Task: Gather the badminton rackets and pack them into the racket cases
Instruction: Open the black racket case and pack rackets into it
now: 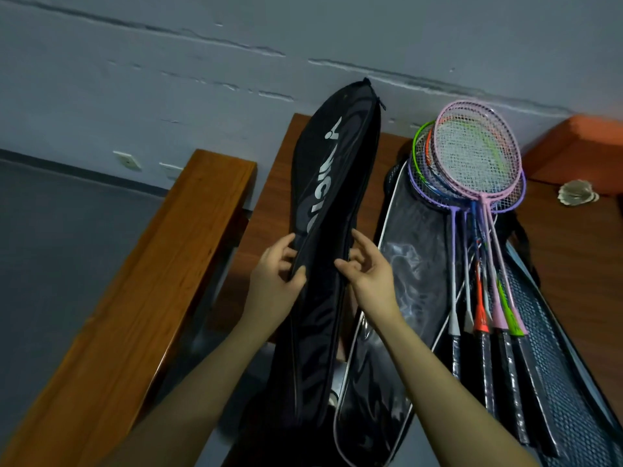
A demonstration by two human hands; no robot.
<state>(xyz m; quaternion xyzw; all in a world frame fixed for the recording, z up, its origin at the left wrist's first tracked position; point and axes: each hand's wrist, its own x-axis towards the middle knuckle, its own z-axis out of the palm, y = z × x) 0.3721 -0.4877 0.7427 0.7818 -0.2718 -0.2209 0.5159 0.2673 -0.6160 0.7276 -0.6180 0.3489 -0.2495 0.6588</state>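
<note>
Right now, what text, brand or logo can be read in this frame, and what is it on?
"VICTO", white letters running down the black racket case, below a white logo; the rest is hidden in a fold by the left hand.
Racket shafts: small markings, too blurred to read.
Nothing else legible.

Bare table (573, 251) along the right edge, past the stacked rackets (478, 183); a shuttlecock (577, 193) and an orange block (586, 143) occupy the far right corner.
</note>
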